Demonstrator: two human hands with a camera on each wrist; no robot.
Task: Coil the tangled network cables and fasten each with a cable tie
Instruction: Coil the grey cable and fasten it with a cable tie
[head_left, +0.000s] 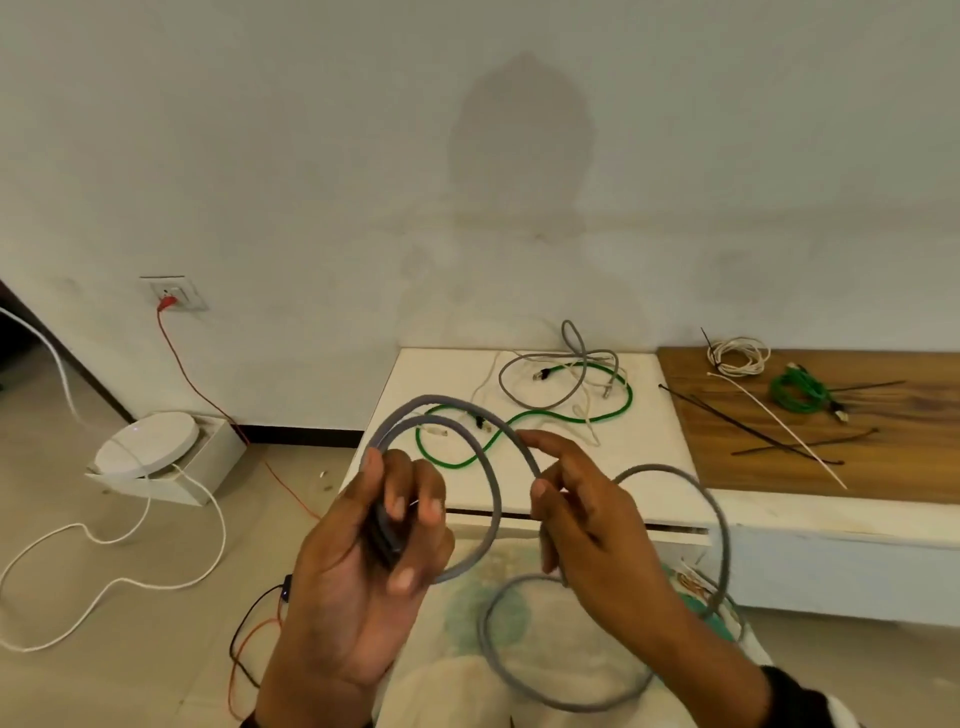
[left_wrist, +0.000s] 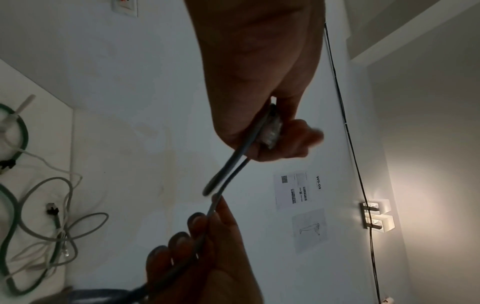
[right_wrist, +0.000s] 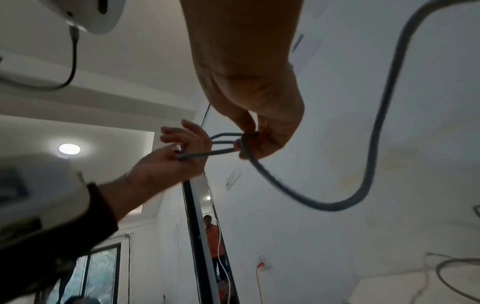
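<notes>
A grey network cable (head_left: 431, 400) is partly wound into two loops in front of me; its slack hangs in a wide loop (head_left: 722, 525) toward my lap. My left hand (head_left: 395, 493) grips the gathered loops together with the clear plug (left_wrist: 272, 131). My right hand (head_left: 540, 467) pinches the cable between thumb and fingers at the loops' right side (right_wrist: 246, 144). On the white table (head_left: 415, 374) lies a tangle of green (head_left: 519, 418), grey (head_left: 566, 400) and white cables. Black and white cable ties (head_left: 769, 426) lie on the wooden top.
A coiled white cable (head_left: 737, 356) and a coiled green cable (head_left: 797, 392) rest on the wooden surface (head_left: 883, 457). On the floor at left stand a white round device in a box (head_left: 148, 441) and a white cord (head_left: 156, 577). A red wire runs from a wall socket (head_left: 174, 296).
</notes>
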